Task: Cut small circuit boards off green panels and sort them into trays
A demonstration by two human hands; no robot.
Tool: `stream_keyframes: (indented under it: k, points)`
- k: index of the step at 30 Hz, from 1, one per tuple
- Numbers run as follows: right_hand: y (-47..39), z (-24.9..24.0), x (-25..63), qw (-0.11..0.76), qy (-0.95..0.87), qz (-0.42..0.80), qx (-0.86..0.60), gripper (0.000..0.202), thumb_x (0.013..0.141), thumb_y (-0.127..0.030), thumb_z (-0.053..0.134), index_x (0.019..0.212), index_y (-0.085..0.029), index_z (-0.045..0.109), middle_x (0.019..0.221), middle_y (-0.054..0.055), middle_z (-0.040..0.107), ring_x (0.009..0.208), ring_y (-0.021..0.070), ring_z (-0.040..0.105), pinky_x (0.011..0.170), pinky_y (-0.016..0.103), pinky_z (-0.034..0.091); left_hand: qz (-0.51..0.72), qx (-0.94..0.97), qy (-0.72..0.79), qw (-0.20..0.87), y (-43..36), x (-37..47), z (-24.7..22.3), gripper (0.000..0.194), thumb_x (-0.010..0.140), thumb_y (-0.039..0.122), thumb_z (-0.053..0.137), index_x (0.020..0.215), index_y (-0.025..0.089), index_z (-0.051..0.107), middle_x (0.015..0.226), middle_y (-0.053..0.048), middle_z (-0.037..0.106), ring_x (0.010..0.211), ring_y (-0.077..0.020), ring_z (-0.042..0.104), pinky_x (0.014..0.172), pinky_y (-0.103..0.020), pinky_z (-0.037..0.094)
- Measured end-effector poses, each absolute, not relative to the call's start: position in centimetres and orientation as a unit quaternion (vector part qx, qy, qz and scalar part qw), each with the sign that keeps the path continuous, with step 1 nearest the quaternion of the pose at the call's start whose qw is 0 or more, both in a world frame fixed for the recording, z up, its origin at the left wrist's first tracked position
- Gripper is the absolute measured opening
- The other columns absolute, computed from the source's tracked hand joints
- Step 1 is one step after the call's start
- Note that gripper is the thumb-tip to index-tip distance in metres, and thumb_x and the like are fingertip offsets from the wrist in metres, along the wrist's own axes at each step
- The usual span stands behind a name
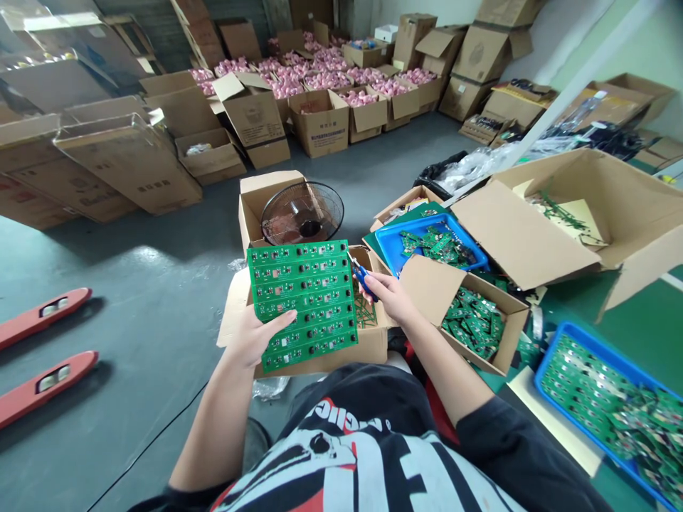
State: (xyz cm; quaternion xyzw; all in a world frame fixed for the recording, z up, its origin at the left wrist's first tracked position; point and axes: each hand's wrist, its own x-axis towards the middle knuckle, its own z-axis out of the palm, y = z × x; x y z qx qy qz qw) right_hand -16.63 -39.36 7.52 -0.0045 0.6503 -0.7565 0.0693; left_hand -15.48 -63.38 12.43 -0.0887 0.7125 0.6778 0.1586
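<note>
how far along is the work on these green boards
Partly done, it seems: loose board pieces lie in the open carton at right. In hand: the left hand holds a panel, its rows joined; the right hand holds blue-handled pliers by its edge. Left: that panel, perhaps also larger boards in the lower-right tray; their number is unclear.

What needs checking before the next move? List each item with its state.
1. Left hand grips green board panel: ok
2. Right hand holds blue-handled tool: ok
3. Tool tips near panel's right edge: ok
4. Tips touching the panel: cannot tell
5. Open carton below the panel: ok
6. Gloves on both hands: not ok, bare
</note>
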Motion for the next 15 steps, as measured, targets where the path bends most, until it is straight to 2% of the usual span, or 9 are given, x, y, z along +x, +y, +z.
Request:
stream_keyframes:
  k: [5,7,10,13,15]
  points:
    - [-40.6,5.6,-17.6,0.020,0.685,-0.726,0.061,0.044,0.070,-0.061,0.051,0.067,-0.017,0.055,0.056,-0.002,0.045,0.045,0.0075,0.038,0.040,0.021,0.030,0.572,-0.109,0.813,0.013,-62.0,-15.3,11.9,0.033,0.054,0.033,0.075,0.082,0.018,0.068,0.081,-0.005,0.071,0.090,-0.0307,0.063,0.081,-0.041,0.049]
    - [-40.8,4.7,-18.2,0.013,0.665,-0.741,0.093,0.047,0.072,-0.063,0.047,0.068,-0.017,0.055,0.057,-0.001,0.047,0.044,0.0082,0.041,0.040,0.022,0.033,0.572,-0.152,0.806,-0.030,-61.9,-15.5,11.5,0.033,0.054,0.032,0.074,0.082,0.017,0.067,0.080,-0.005,0.070,0.089,-0.0305,0.063,0.079,-0.041,0.050]
    - [-40.8,3.4,-19.5,-0.008,0.683,-0.723,0.106,0.046,0.072,-0.062,0.046,0.071,-0.018,0.055,0.059,0.000,0.051,0.044,0.0094,0.043,0.042,0.023,0.037,0.634,-0.198,0.746,-0.057,-62.4,-16.0,11.2,0.042,0.053,0.031,0.075,0.091,0.014,0.065,0.090,-0.007,0.069,0.090,-0.0289,0.063,0.077,-0.040,0.051]
    - [-40.5,2.2,-20.7,-0.017,0.758,-0.646,0.087,0.041,0.074,-0.059,0.047,0.072,-0.019,0.057,0.061,0.001,0.055,0.052,0.0140,0.052,0.052,0.027,0.042,0.673,-0.205,0.707,-0.061,-63.0,-16.4,11.2,0.046,0.051,0.029,0.076,0.092,0.013,0.064,0.095,-0.008,0.068,0.091,-0.0279,0.063,0.077,-0.040,0.052]
    - [-40.5,1.4,-21.1,-0.034,0.798,-0.595,0.092,0.039,0.072,-0.056,0.051,0.076,-0.018,0.059,0.069,0.005,0.060,0.068,0.0194,0.059,0.067,0.031,0.045,0.691,-0.202,0.692,-0.051,-63.2,-16.5,11.4,0.047,0.051,0.030,0.077,0.093,0.014,0.063,0.096,-0.009,0.068,0.090,-0.0277,0.063,0.076,-0.041,0.052]
